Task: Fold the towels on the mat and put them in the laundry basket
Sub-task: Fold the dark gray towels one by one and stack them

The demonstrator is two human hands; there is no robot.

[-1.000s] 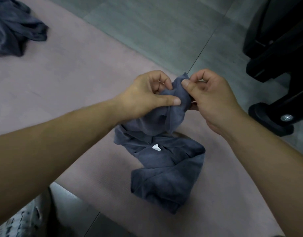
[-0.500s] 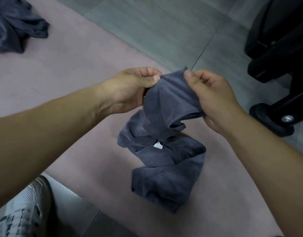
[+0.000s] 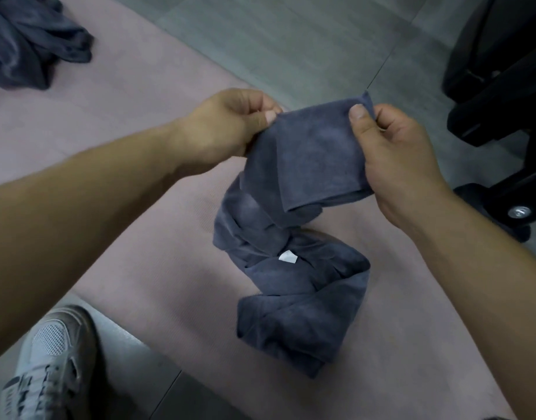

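over the pink mat (image 3: 133,122) both hands pinch the top edge of the grey towel (image 3: 309,156) — left hand (image 3: 227,128) and right hand (image 3: 394,159) at opposite corners, its tail bunched below — best drawn apart and lifted until it hangs flat before folding

Bare mat (image 3: 124,95) lies open from the left hand (image 3: 227,128) toward the far-left corner. That corner is blocked by a crumpled far towel (image 3: 27,40). The gap between the left hand and the right hand (image 3: 394,159) is filled by the towel (image 3: 306,177) they pinch, which trails down over the mat's middle. Beyond the right edge, a black base (image 3: 497,122) stands near the right hand. A shoe (image 3: 51,359) stands on the floor at the near-left edge. A bare strip of mat lies between the towel and the right forearm.
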